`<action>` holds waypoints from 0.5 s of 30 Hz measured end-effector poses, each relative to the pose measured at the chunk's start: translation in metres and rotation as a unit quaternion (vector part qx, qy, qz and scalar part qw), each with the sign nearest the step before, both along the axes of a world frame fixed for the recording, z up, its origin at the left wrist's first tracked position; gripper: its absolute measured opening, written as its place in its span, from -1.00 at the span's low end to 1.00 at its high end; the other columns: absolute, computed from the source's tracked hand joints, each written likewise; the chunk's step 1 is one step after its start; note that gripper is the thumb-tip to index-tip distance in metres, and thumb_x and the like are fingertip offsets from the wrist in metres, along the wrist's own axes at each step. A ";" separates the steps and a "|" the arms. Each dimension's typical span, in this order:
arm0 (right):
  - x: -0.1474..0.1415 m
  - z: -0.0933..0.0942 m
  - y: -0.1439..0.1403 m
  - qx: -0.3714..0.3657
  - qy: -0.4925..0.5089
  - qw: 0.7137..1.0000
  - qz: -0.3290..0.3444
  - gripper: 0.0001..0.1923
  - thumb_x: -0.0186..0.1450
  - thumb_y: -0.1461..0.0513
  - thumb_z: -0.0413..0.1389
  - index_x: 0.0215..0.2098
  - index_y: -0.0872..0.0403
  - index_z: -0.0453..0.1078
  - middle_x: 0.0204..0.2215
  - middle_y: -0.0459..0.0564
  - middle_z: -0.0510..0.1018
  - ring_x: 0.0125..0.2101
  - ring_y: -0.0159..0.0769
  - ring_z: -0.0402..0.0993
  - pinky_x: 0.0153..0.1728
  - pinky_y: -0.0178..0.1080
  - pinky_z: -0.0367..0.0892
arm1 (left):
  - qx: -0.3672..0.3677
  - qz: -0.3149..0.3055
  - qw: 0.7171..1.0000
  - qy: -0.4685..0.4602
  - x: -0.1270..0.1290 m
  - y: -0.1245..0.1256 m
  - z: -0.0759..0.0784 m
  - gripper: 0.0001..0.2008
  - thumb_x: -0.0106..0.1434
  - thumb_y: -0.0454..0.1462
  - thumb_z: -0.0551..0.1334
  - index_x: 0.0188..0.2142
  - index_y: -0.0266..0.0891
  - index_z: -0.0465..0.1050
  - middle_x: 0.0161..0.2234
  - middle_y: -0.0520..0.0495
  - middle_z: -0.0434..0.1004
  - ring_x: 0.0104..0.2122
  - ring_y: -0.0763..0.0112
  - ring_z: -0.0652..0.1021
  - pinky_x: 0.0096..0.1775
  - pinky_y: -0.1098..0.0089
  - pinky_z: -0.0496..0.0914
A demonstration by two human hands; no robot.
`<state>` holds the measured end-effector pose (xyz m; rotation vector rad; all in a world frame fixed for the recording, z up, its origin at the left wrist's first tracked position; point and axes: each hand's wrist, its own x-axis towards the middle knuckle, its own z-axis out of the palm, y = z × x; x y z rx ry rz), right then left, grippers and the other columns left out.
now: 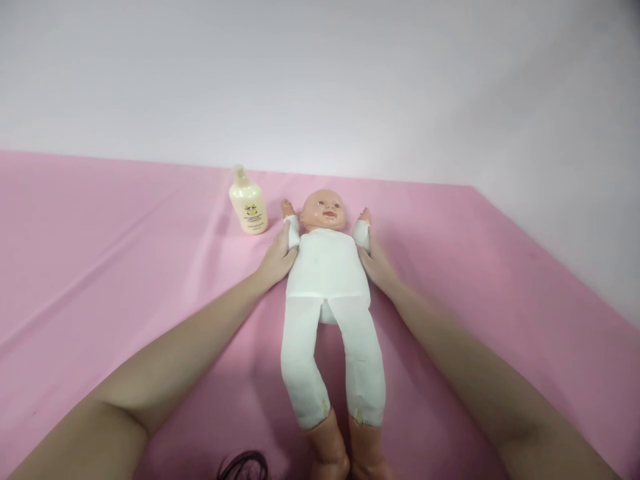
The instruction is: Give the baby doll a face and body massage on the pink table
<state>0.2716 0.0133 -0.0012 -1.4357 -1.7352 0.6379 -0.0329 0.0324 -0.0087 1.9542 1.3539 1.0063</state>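
Observation:
A baby doll (327, 267) with a white cloth body lies on its back, head away from me and feet toward me. Both of its arms are bent up beside its head. My left hand (279, 259) is closed around the doll's arm on the left, thumb against the white sleeve. On the other side, my right hand (376, 261) grips the doll's other arm, its fingers partly hidden behind it. The doll's bare feet reach the bottom edge of the view.
A pale yellow pump bottle (249, 205) with a dark printed label stands left of the doll's head. Pink cloth (150, 267) covers the table, whose far edge meets a white wall (320, 80). Dark strands of hair (245, 463) show at the bottom.

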 end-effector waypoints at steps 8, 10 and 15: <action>-0.001 0.002 0.000 -0.021 0.010 1.000 -0.015 -0.14 0.47 -0.15 -0.05 0.58 -0.12 -0.29 0.54 -0.08 0.00 0.52 0.01 -0.08 0.51 0.25 -0.10 | 0.018 -0.009 1.000 -0.021 -0.002 0.007 -0.009 -0.16 0.43 -0.08 0.15 0.54 -0.13 -0.27 0.55 -0.19 -0.13 0.53 -0.03 -0.04 0.50 -0.12 -0.17; -0.001 0.002 -0.001 -0.024 0.012 1.000 -0.016 -0.14 0.47 -0.15 -0.05 0.58 -0.12 -0.27 0.54 -0.08 0.01 0.52 0.00 -0.08 0.51 0.24 -0.11 | 0.019 -0.009 0.999 -0.024 -0.002 0.007 -0.010 -0.17 0.43 -0.08 0.15 0.54 -0.13 -0.25 0.54 -0.18 -0.12 0.53 -0.03 -0.04 0.51 -0.10 -0.17; -0.001 0.002 -0.001 -0.027 0.016 0.999 -0.023 -0.15 0.47 -0.09 -0.04 0.58 -0.04 -0.26 0.55 -0.02 -0.02 0.53 -0.03 -0.11 0.52 0.18 -0.10 | 0.018 -0.005 1.000 -0.015 -0.002 0.008 -0.011 -0.17 0.44 -0.10 0.13 0.54 -0.15 -0.26 0.54 -0.20 -0.12 0.53 -0.05 -0.02 0.50 -0.11 -0.14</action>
